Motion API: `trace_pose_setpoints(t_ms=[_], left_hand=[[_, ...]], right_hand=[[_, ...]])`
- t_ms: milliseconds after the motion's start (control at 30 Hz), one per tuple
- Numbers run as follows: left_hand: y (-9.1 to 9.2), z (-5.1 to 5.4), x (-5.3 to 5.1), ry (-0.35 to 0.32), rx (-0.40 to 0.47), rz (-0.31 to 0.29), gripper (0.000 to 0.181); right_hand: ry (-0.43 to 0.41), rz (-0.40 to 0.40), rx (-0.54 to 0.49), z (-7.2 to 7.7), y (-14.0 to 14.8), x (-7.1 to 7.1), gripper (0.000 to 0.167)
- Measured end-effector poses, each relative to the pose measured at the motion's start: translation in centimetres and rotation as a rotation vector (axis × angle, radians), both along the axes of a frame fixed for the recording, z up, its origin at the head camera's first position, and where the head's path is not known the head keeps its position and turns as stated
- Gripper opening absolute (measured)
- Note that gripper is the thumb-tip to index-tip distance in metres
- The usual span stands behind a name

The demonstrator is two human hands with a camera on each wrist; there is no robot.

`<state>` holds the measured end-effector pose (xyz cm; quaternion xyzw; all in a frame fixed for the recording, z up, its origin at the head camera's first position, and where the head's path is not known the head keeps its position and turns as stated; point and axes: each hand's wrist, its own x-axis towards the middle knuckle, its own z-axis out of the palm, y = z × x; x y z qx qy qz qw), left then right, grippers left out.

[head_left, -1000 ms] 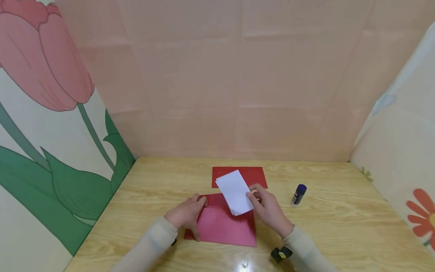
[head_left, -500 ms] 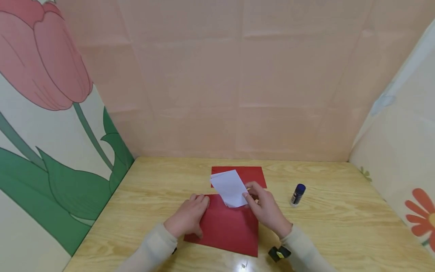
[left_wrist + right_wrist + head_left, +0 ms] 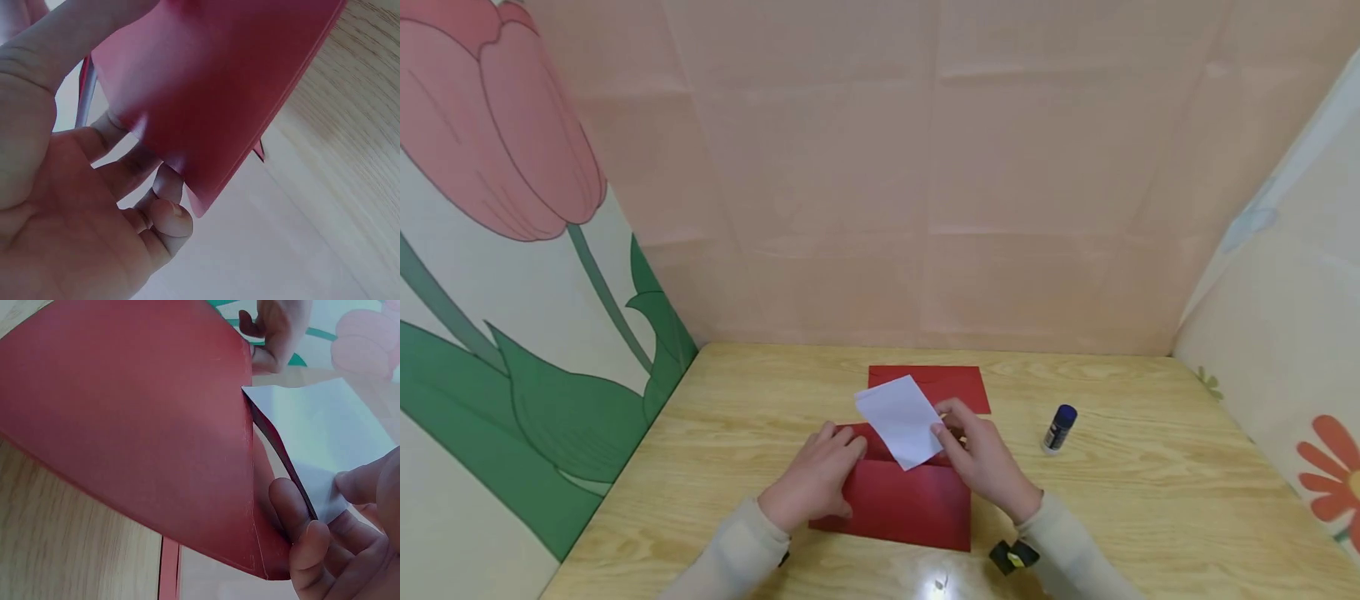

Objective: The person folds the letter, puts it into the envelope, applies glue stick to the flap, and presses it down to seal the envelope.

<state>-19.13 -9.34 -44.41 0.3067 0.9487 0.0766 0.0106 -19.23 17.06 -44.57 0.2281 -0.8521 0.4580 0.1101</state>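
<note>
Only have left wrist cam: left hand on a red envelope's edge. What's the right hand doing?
Observer: Head and right wrist views both show it: the right hand pinches a white paper between thumb and fingers.

Operator: Anything on the table past that hand, to the right?

Observer: Yes, head view has a glue stick there, to the right of the right hand and not touching it.

Operator: Capped or open?

Observer: Capped, by the look of it: a dark blue cap covers its upper end.
</note>
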Motion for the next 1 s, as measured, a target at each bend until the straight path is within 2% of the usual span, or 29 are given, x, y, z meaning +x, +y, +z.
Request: trace_pose_setpoints(t_ms=[267,500,633,733,867,1000], left_hand=[[0.2,0.5,0.5,0.000,0.017,0.002,0.064],[0.3,0.3,0.8,0.055,0.012,-0.014,0.068],[0.4,0.3,1.0,0.078,0.033,-0.013,0.070],[0.3,0.1,1.1,0.118,0.040,-0.014,0.068],[0.3,-0.1,1.1,0.207,0.054,0.001,0.066],[0.4,-0.1,1.2,0.258,0.085,0.028,0.063]], right_hand=[[0.081,-0.099,0.007,0.3,-0.2,0.0,0.020],[0.165,-0.066,0.138,0.4,-0.2,0.3,0.019],[0.184,-0.090,0.215,0.7,-0.2,0.7,0.020],[0.228,-0.129,0.271,0.9,-0.1,0.9,0.022],[0.292,-0.162,0.321,1.0,0.3,1.1,0.025],[0.313,-0.169,0.365,1.1,0.4,1.2,0.026]])
